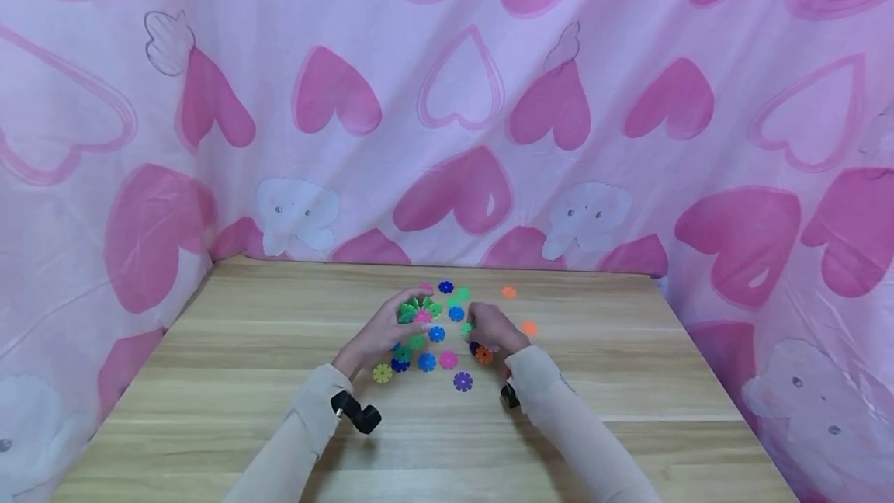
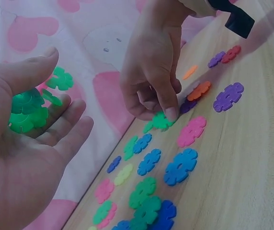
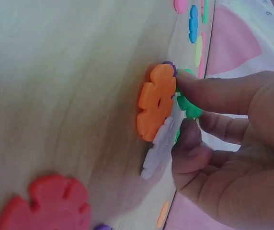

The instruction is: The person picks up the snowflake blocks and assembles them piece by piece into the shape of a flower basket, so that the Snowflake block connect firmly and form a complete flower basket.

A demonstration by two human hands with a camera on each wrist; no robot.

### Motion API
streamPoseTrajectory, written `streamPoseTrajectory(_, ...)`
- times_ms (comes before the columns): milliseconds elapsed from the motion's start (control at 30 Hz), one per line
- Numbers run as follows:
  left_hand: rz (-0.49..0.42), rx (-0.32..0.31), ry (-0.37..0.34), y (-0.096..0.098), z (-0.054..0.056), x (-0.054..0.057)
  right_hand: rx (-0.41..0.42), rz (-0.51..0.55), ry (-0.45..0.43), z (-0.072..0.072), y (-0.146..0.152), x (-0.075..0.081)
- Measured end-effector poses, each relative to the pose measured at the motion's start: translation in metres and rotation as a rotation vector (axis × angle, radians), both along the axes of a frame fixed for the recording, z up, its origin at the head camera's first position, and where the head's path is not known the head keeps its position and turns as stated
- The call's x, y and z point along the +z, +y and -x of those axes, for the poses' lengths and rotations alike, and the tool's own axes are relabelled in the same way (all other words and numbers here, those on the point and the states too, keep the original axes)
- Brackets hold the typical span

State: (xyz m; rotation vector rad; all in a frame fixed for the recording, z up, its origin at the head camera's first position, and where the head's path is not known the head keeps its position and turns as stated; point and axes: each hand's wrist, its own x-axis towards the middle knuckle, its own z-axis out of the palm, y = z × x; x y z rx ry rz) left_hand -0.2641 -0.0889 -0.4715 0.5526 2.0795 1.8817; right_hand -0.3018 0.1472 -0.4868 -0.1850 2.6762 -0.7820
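Observation:
My left hand (image 1: pixel 380 330) is raised at the left of the scattered pieces. It holds a cluster of green flower-shaped plastic discs (image 2: pixel 29 112) between thumb and curved fingers, palm turned inward. Over the table my right hand (image 2: pixel 154 76) pinches a green flower-shaped disc (image 2: pixel 162 120) with thumb and fingertips; in the right wrist view the fingers partly cover it. Right beside those fingertips lie an orange disc (image 3: pixel 157 103) and a whitish disc (image 3: pixel 157 149). A purple disc peeks out from behind the orange one.
Several loose discs lie about the wooden table (image 1: pixel 279 425), among them a blue one (image 1: pixel 427 362), a pink one (image 1: pixel 448 360), a purple one (image 1: pixel 463 382) and a yellow one (image 1: pixel 382 373). Two orange discs lie farther right. A pink heart-patterned curtain (image 1: pixel 447 200) hangs around the table.

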Motion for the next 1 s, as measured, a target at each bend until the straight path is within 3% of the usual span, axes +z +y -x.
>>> streamPoseTrajectory(133,0.005,0.007,0.002,-0.001,-0.001,-0.001,0.032,0.062,0.051,-0.003,0.001,0.003)
streamPoseTrajectory(233,0.006,0.013,0.005,-0.001,-0.001,-0.001,0.070,0.168,0.136,-0.007,0.001,0.009)
streamPoseTrajectory(433,0.001,0.010,0.007,0.000,-0.001,0.000,0.058,0.439,0.242,-0.027,-0.005,0.033)
streamPoseTrajectory(533,-0.004,0.008,0.010,0.001,-0.001,0.000,0.127,0.516,0.277,-0.037,-0.009,0.044)
streamPoseTrajectory(667,-0.004,0.003,0.019,0.002,-0.002,0.000,0.216,0.541,0.312,-0.046,-0.015,0.051)
streamPoseTrajectory(800,-0.017,-0.004,0.022,0.003,-0.001,0.000,0.213,0.523,0.335,-0.050,-0.019,0.052)
streamPoseTrajectory(1000,-0.031,-0.004,0.013,0.002,0.000,-0.002,0.164,0.520,0.297,-0.051,-0.021,0.047)
